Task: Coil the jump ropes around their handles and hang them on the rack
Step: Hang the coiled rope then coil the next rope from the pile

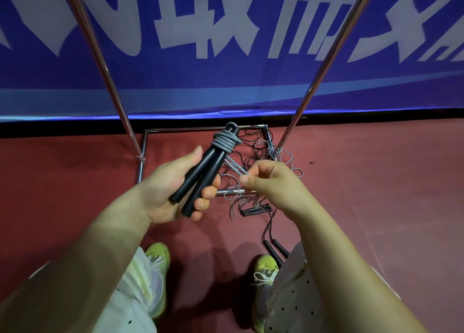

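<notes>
Left hand (173, 182) grips both handles (200, 179) — right hand (271, 182) pinches the grey rope (236, 168).

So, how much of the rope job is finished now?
Done: nothing visibly hung. In hand: left hand grips two black handles with grey rope coiled near the top; right hand pinches the loose end. Left: tangled ropes on the floor.

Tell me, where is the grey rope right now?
In the head view, the grey rope is coiled around the tops of two black handles in the left hand; the right hand pinches its loose end.
</notes>
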Motion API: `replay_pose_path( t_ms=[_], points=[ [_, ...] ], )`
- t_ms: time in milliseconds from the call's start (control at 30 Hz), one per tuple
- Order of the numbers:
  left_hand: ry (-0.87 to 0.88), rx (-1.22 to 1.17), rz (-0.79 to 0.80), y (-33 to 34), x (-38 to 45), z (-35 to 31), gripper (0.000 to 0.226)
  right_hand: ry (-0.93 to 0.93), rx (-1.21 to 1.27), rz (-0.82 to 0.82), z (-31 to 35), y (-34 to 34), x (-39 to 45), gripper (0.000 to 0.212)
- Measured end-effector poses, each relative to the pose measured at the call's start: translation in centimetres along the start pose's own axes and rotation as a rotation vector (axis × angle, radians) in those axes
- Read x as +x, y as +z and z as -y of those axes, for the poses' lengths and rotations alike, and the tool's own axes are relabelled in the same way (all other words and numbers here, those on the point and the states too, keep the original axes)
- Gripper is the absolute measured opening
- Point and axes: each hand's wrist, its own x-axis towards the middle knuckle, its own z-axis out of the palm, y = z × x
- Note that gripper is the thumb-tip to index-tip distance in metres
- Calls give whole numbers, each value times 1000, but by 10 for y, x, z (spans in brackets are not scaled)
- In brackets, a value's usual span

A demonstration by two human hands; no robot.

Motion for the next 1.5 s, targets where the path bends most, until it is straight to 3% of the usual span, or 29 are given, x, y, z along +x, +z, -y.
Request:
replay_pose_path(
  t_ms=[267,467,600,700,833,933,1033,1167,1267,1333,1433,1500],
  points=[
    [174,409,-413,2,21,10,56,-54,-168,-47,9,16,-7,29],
    [238,847,-485,-4,36,16,35,-17,-47,-71,5,18,-9,33],
    [334,1141,-509,-2,42,21,44,68,129,-128,1,21,-6,41],
    [307,1421,-618,9,39,24,46,170,146,-161,0,24,-4,44],
    [400,1490,-650,11,31,22,52,154,89,-238,-4,33,-2,47],
    [385,1319,-487,3,22,21,53,86,100,-226,-4,36,-2,55],
    [268,1069,-274,-6,17,23,55,52,70,-151,-2,39,-5,51],
    [159,513,-32,-3,9,19,44,-8,75,-110,0,42,-3,47],
    [9,176,66,1,4,13,36,-45,144,-108,1,39,-2,56],
    [-72,48,148,-2,5,12,46,-61,217,-107,2,36,-3,43],
    [-97,-144,433,-5,11,16,46,-71,306,-90,7,34,-6,33],
    [-99,-152,496,-4,13,16,51,-92,319,-66,7,32,-5,29]
  ],
)
